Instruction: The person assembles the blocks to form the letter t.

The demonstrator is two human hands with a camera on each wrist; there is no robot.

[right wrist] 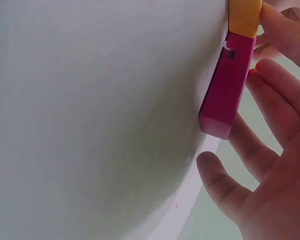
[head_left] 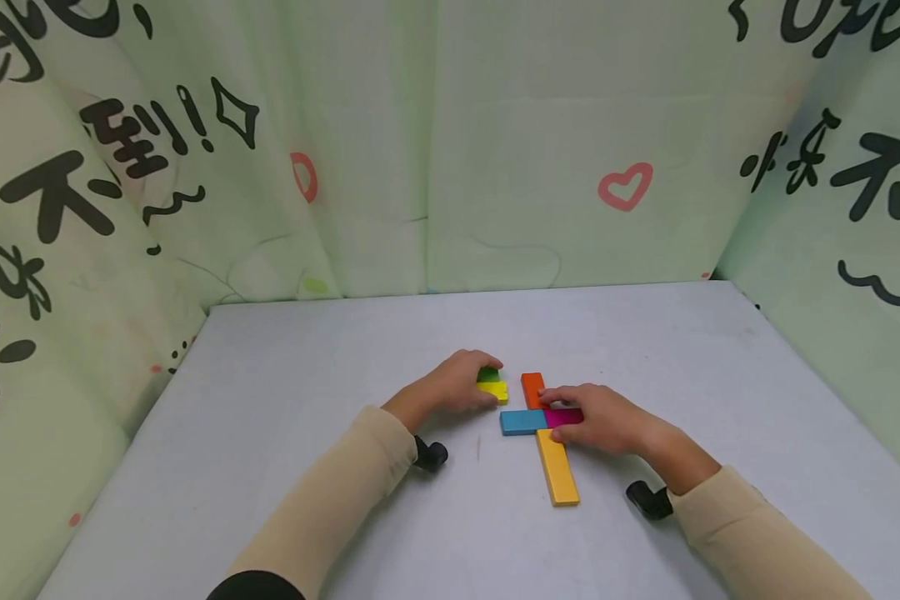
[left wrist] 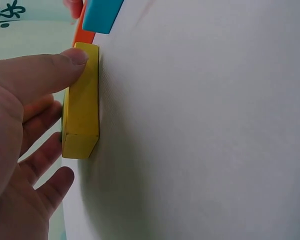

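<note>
In the head view my left hand [head_left: 463,383] pinches a yellow block [head_left: 498,390] with a green block [head_left: 487,374] behind it. The left wrist view has the thumb on the yellow block's [left wrist: 84,105] near face, fingers behind. My right hand [head_left: 607,417] spans a magenta block [head_left: 562,417], fingers along its far side [right wrist: 225,85] and thumb at the end of an orange-yellow block [head_left: 558,475]. A blue block [head_left: 522,422] meets the magenta one end to end. Behind them an orange-red block [head_left: 532,388] touches my right fingertips.
All blocks lie near the middle of a white table [head_left: 330,367]. Pale green curtains [head_left: 510,192] with dark writing and red hearts stand behind it and on both sides. Dark wrist devices [head_left: 648,500] sit under both wrists.
</note>
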